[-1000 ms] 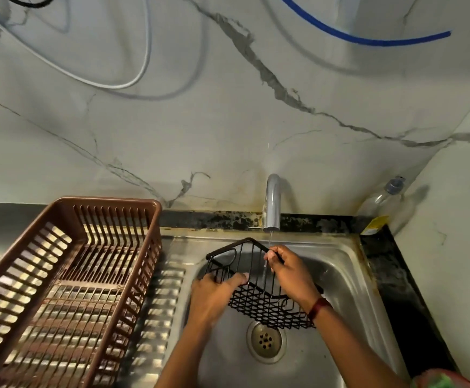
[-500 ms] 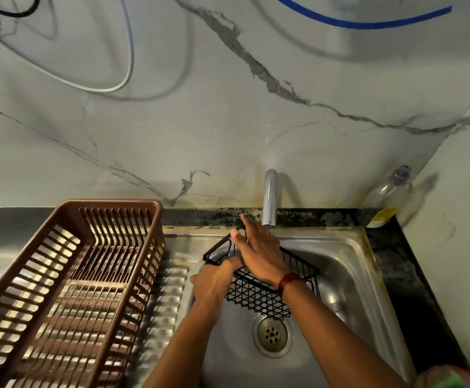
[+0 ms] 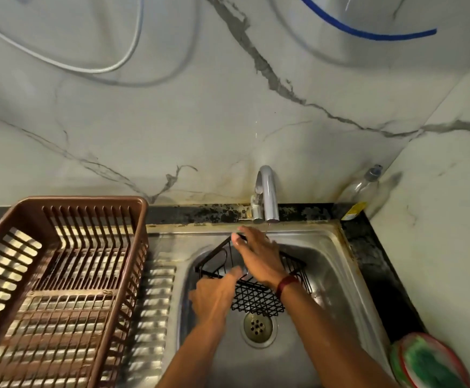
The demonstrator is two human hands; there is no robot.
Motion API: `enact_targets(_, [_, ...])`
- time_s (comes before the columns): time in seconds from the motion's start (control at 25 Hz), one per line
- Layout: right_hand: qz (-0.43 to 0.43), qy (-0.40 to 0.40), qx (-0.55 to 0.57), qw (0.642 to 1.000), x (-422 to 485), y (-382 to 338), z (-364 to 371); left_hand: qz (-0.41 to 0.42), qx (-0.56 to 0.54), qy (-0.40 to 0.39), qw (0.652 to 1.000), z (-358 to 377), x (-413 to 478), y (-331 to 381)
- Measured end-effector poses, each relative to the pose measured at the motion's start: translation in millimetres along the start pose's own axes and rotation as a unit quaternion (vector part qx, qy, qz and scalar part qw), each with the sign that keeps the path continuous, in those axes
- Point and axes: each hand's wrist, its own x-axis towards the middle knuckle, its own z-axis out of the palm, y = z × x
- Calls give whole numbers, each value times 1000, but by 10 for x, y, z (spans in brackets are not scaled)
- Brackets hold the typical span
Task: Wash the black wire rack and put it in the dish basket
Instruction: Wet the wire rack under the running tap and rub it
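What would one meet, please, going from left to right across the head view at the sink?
The brown dish basket, ribbed drainboard, left hand, faucet, clear bottle, green scrubber. The black wire rack and right hand overlap these, so I leave them out.

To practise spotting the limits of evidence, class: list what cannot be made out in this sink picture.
Head view:
- black wire rack: middle hidden by the right hand.
- left hand: motion blur hides its grip.
- bottle: blurred, label unreadable.
- green scrubber: cut off by the bottom edge.
- dish basket: cut off by left and bottom edges.
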Motion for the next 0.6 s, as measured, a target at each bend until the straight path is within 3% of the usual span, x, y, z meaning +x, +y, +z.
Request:
enact_targets(0.2, [-19, 19, 4, 1000, 129, -71, -78, -32, -67, -8, 997, 36, -15, 62])
enact_targets(0.36, [58, 26, -33, 997, 101, 613, -176, -15, -130, 27, 991, 47, 23, -2])
enact_targets(0.48, [111, 2, -59, 992, 90, 746, -101, -14, -117, 28, 993, 137, -18, -61])
enact_targets(0.6, [34, -24, -72, 997, 54, 318, 19, -21, -93, 38, 995, 346, -129, -76])
